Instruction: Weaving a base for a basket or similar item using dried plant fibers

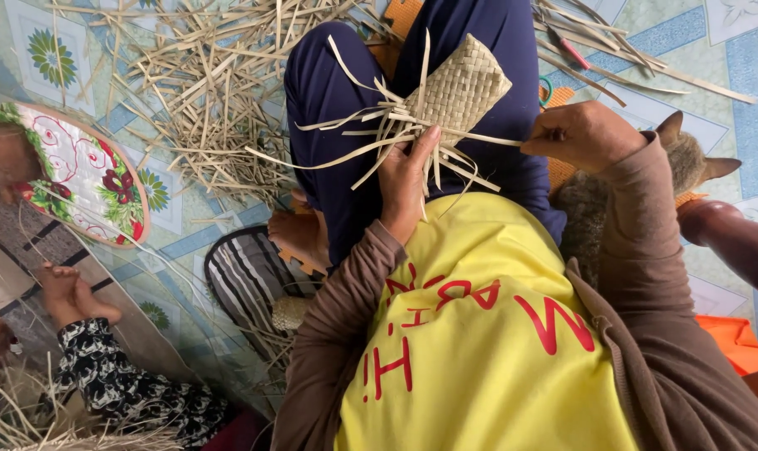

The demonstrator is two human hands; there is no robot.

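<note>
Left hand (408, 179) grips flat woven palm-leaf pouch (461, 90), checkered plaiting, loose ends splayed. Right hand (581, 134) pinches one thin dry strip (487, 139), pulled taut.

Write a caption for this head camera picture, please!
Left hand steadies a half-woven leaf pouch on the lap while right hand pulls a strip.

Woven pouch (462, 88) at upper centre, resting on the lap, loose strips fanning out below it. Left hand (408, 179) just under those strips, right hand (579, 134) off to the right, pinching one strip. Pile of cut strips (203, 92) upper left. Round tray (86, 175) far left. Cat (688, 163) right, behind the right arm.
</note>
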